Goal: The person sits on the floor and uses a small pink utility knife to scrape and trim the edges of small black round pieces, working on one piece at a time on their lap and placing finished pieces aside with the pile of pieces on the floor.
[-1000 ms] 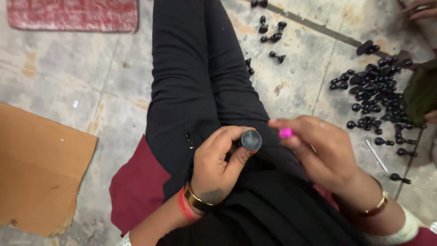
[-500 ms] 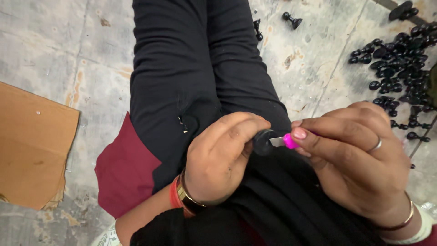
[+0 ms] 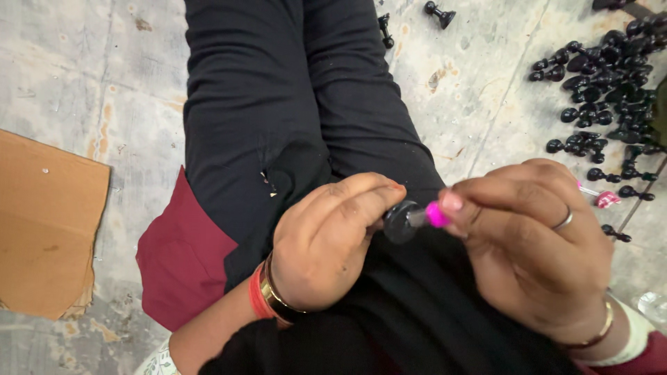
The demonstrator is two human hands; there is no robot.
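Both hands are working over the black-clad lap: the left hand (image 3: 326, 239) is pinching a round black cap (image 3: 399, 222), touching the pink-tipped clear tube (image 3: 427, 217) the right hand (image 3: 535, 243) is pinching. Beyond the cap, a pile of black caps (image 3: 611, 83) is crowding the concrete floor (image 3: 90, 83); cardboard (image 3: 45, 222) is lying well apart.

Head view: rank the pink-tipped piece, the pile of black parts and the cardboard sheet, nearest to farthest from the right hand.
From the right hand:
1. Pink-tipped piece, pinched at its fingertips.
2. Pile of black parts, on the floor above it.
3. Cardboard sheet, far across, beyond the left hand.
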